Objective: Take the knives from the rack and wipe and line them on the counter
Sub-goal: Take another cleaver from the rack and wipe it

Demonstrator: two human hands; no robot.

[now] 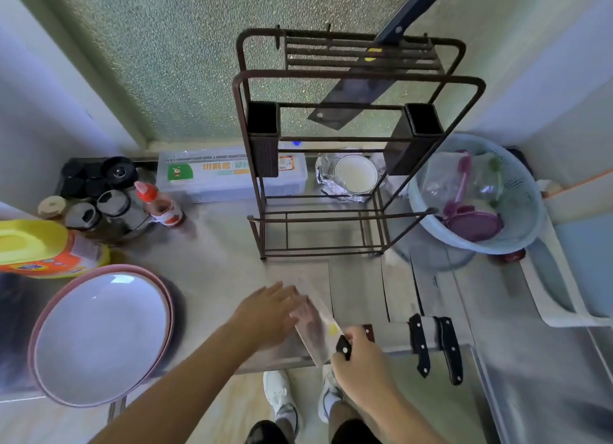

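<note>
Gripping the black handle of a cleaver (318, 331), the right hand (361, 364) has its fingers curled shut around the handle at the counter's front edge. The left hand (268, 314) lies flat and open, fingers extended and together, pressing on the cleaver's broad blade; whether a cloth sits under the palm cannot be determined.

The cleaver lies flat on the stainless-steel counter (215, 254). Its long axis runs diagonally: handle toward the person and to the right, blade tip away and to the left. A yellow sticker marks the blade near the handle.

Just to the right, three more knives lie side by side on the counter, blades pointing away from the person and handles overhanging the front edge: one with a reddish-brown handle (368, 332) next to the right hand, then two with black riveted handles (420, 347) and (450, 350).

Behind them stands a brown metal rack (358, 78). One cleaver (361, 92) remains in its top slots, tilted, handle up and to the right, blade down and to the left.

A pink-rimmed basin (99, 337) sits at the left, condiment bottles (112, 211) behind it, and a pale blue colander (517, 204) at the right. Frosted glass forms the back wall.
</note>
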